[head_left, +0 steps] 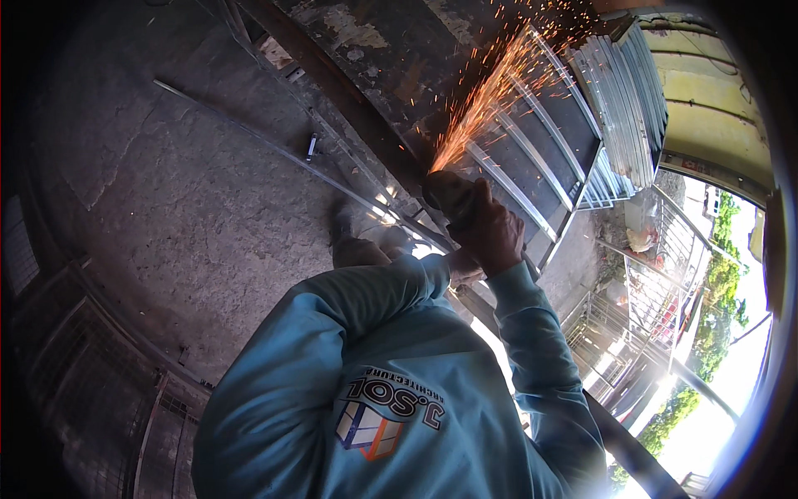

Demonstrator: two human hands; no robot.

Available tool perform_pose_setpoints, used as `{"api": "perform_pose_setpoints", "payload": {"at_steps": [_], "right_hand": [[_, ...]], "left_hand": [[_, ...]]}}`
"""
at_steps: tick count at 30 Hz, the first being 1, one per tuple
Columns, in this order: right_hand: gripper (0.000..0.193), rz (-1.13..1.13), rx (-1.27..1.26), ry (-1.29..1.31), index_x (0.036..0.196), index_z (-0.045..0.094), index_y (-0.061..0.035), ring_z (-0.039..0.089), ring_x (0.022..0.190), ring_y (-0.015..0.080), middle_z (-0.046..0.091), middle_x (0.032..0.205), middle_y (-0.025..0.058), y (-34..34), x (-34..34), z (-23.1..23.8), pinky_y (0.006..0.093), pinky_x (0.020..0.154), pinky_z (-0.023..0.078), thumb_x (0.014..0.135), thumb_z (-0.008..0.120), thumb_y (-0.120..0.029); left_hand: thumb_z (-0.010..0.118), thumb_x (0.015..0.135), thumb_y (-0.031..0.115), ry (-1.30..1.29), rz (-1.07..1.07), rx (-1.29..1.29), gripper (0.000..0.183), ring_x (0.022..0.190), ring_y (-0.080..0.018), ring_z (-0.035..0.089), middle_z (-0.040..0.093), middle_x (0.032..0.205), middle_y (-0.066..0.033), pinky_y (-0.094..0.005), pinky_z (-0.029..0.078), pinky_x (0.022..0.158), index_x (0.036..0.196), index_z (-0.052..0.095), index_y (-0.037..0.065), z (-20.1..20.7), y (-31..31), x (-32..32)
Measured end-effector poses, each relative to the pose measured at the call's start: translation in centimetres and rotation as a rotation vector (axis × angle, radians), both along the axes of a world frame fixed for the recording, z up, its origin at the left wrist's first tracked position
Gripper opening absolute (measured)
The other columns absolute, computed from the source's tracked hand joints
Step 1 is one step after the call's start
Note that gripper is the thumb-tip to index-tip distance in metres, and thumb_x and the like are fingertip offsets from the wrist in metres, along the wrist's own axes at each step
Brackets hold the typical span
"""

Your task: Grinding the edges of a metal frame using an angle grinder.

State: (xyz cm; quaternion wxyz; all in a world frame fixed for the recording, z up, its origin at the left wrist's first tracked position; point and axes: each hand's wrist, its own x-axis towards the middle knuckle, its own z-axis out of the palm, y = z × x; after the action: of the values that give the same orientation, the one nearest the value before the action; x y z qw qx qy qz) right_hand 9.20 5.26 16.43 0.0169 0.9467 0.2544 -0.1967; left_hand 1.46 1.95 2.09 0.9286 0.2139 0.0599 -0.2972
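My right hand (pixel 497 233) is wrapped around the body of an angle grinder (pixel 453 195), whose front end sits over the edge of a dark work table (pixel 407 50). Orange sparks (pixel 490 100) fly from it toward the far right. Low beside the right wrist shows a little of my left hand (pixel 465 266); its fingers are hidden. A long thin metal bar (pixel 274 143) slants in from the far left and ends near that hand. Where the grinder's disc touches cannot be made out.
Several pale metal strips (pixel 515 187) lie across the table on the right. Beyond them stand corrugated metal sheets (pixel 619 108). A rusty beam (pixel 349 91) runs along the table's near edge. A small metal piece (pixel 312 147) lies on the concrete floor (pixel 166 216). Metal frames (pixel 657 274) stand at right.
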Motion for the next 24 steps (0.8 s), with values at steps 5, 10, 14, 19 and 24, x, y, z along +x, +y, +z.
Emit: {"api": "perform_pose_setpoints", "payload": {"at_steps": [5, 10, 14, 19, 24], "right_hand": [[0.060, 0.000, -0.022, -0.035, 0.119, 0.044, -0.0122, 0.068, 0.075, 0.0426, 0.069, 0.079, 0.0211, 0.0, 0.0, -0.5, 0.0530, 0.067, 0.054, 0.071, 0.074, -0.032], [0.062, -0.015, -0.039, -0.028, 0.124, 0.044, -0.0120, 0.068, 0.075, 0.0430, 0.069, 0.079, 0.0212, -0.2, 0.1, -0.1, 0.0531, 0.068, 0.054, 0.071, 0.072, -0.031], [0.061, 0.033, -0.028, -0.040, 0.123, 0.043, -0.0114, 0.068, 0.075, 0.0433, 0.069, 0.080, 0.0214, -0.4, 0.1, -0.6, 0.0533, 0.067, 0.054, 0.072, 0.071, -0.030], [0.062, -0.044, -0.070, -0.045, 0.121, 0.042, -0.0119, 0.068, 0.075, 0.0431, 0.069, 0.081, 0.0212, -0.8, 0.4, -0.7, 0.0538, 0.067, 0.054, 0.071, 0.073, -0.031], [0.062, 0.003, -0.021, -0.040, 0.121, 0.042, -0.0122, 0.068, 0.074, 0.0428, 0.069, 0.080, 0.0213, -0.7, -0.2, -0.8, 0.0536, 0.066, 0.054, 0.071, 0.073, -0.032]], "left_hand": [[0.061, 0.097, 0.021, -0.003, 0.017, -0.012, 0.031, 0.094, -0.0120, 0.059, 0.061, 0.109, -0.0016, -0.0293, 0.051, 0.080, 0.124, 0.052, 0.010, -0.1, -0.1, -0.3], [0.061, 0.097, 0.020, -0.005, 0.024, -0.037, 0.030, 0.093, -0.0121, 0.059, 0.061, 0.109, -0.0014, -0.0293, 0.051, 0.079, 0.124, 0.052, 0.010, 0.0, 0.0, 0.1], [0.061, 0.097, 0.020, -0.015, 0.019, -0.054, 0.030, 0.093, -0.0122, 0.059, 0.061, 0.109, -0.0013, -0.0294, 0.051, 0.079, 0.124, 0.052, 0.011, -0.4, 0.7, -0.8], [0.061, 0.096, 0.020, -0.016, 0.037, -0.073, 0.030, 0.093, -0.0122, 0.059, 0.061, 0.109, -0.0012, -0.0295, 0.051, 0.079, 0.124, 0.052, 0.011, 0.3, -0.7, 0.8], [0.061, 0.096, 0.020, -0.016, 0.039, -0.095, 0.030, 0.093, -0.0123, 0.058, 0.061, 0.109, -0.0011, -0.0295, 0.051, 0.079, 0.123, 0.052, 0.011, 0.1, -0.2, 0.2]]}}
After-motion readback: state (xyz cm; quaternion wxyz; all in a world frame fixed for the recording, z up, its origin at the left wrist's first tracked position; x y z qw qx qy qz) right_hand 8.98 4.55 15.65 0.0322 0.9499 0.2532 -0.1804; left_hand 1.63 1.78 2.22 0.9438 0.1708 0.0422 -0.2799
